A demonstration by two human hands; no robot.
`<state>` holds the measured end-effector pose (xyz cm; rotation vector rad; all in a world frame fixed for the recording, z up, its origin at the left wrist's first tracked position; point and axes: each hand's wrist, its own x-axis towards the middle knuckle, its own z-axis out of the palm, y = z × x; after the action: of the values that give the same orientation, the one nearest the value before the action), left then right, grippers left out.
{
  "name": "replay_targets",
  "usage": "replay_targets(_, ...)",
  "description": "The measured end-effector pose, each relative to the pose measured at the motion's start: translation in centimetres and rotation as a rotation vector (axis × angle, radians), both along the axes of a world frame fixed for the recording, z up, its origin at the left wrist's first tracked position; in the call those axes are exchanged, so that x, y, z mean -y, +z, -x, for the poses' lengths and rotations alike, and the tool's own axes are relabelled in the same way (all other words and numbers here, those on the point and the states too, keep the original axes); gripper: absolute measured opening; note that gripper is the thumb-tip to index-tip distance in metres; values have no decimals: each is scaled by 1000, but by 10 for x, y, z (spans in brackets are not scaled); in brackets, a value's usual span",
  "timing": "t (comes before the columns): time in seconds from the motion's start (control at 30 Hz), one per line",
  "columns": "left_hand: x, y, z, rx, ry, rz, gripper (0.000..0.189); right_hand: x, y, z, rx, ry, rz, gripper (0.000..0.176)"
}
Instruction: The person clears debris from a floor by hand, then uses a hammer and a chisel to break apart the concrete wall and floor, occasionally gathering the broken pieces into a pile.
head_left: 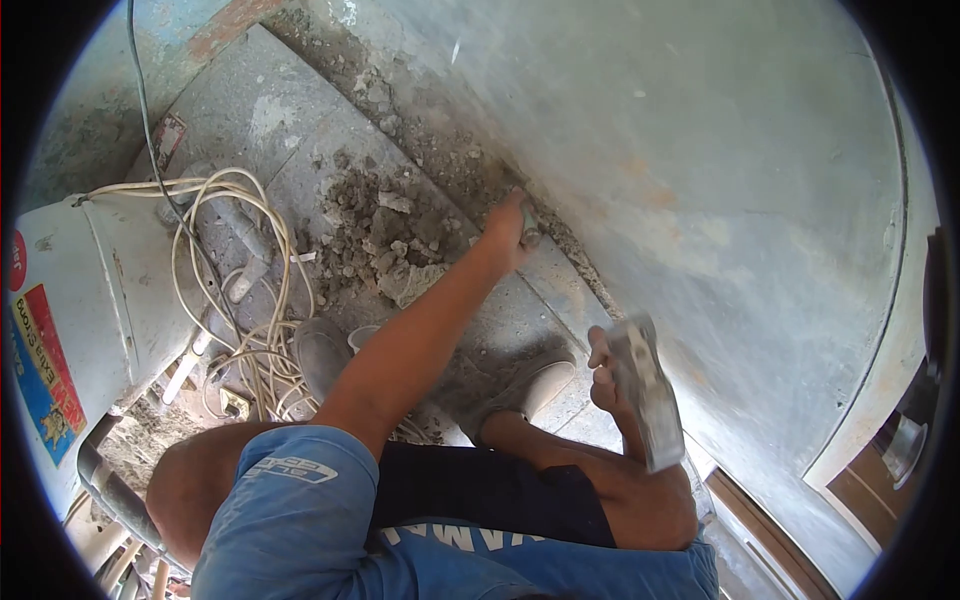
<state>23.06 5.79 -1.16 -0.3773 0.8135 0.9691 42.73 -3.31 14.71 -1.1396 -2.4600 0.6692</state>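
I read the left hand (508, 232) as fully closed around a chisel (529, 233), whose tip sits at the joint where the wall (700, 150) meets the floor slab (300, 130). The right hand (600, 372) is closed on the handle of a hammer (645, 390), held near the knee and apart from the chisel; its head is blurred. Progress, as I judge it: the joint beyond the left hand is broken into a wide rough strip, and loose rubble (390, 245) lies just beside that hand on its outer side. The stretch of joint between the two hands looks narrower and less broken, so that part appears to remain. The wall closes off the whole side past the right hand, leaving a swing path only between hammer and chisel. On the left hand's outer side, a coil of white cable (250, 300) and a white casing (90, 290) crowd the slab. Both shoes (530, 385) stand below the left forearm. A door frame (760, 520) lies behind the right hand.
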Motion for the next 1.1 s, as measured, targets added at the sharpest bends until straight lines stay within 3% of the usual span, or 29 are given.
replay_targets(0.07, -5, 2, 0, 15, 28, 4, 27, 3, -16, 9, -586, -55, 145, 17)
replay_targets(0.13, -13, 4, -2, 29, 52, 1, 27, 7, -54, -8, -546, -21, 52, 18)
replay_targets(0.2, -22, 6, -7, -6, 99, 165, 26, 0, -74, -18, 391, 11, 42, 18)
replay_targets(0.23, -24, 8, -10, -5, 108, 157, 26, -7, -57, 1, 510, -453, 576, 21)
replay_targets(0.27, -24, 10, -14, -65, 99, 139, 25, -9, -47, 8, 508, -446, 566, 21)
replay_targets(0.33, -18, 12, -14, -122, 88, 135, 25, 1, -28, 13, 157, -424, 418, 18)
replay_targets(0.37, -17, 16, -9, -54, 86, 55, 25, -2, -4, 18, 159, -418, 421, 18)
replay_targets(0.43, -11, 20, -7, 16, 88, -6, 24, -5, 44, 21, 324, -81, 211, 17)
replay_targets(0.47, -13, 21, -8, -15, 91, 11, 25, 1, 22, 14, -89, -214, 140, 9)
replay_targets(0.53, -16, 20, -7, -46, 95, 21, 25, -9, -11, 24, -846, 13, 68, 10)
replay_targets(0.6, -19, 17, -5, 4, 72, 43, 25, -6, 2, 35, 276, -570, 514, 13)
replay_targets(0.63, -21, 13, -10, 6, 79, 30, 25, -14, -53, 7, 526, -403, 497, 24)
replay_targets(0.7, -26, 4, -18, -31, 136, 48, 27, -21, -32, 17, 462, -419, 496, 24)
replay_targets(0.73, -24, 2, -16, -34, 134, 53, 27, -16, -21, 22, 409, -442, 524, 36)
replay_targets(0.77, -19, -1, -16, 5, 119, 32, 26, -9, -17, 24, 220, -346, 183, 40)
replay_targets(0.87, -15, 0, -8, -3, 67, -16, 28, -10, 16, 9, 102, -322, 186, 34)
replay_targets(0.9, -16, 3, -4, -52, 20, -49, 30, -18, 19, -10, -66, -119, 301, 29)
replay_targets(0.93, -16, -1, -3, -52, 26, -51, 30, -15, 8, -4, -65, -113, 299, 29)
replay_targets(1.0, -18, -12, -2, 25, 18, -80, 29, -6, -31, 12, 398, -207, -17, 31)
replay_targets(1.03, -20, -4, -4, 26, 28, -88, 29, -17, -40, 24, 287, -396, 387, 32)
replay_targets(1.1, -25, 11, -6, 48, 151, 46, 24, -20, -29, 28, 329, -409, 427, 29)
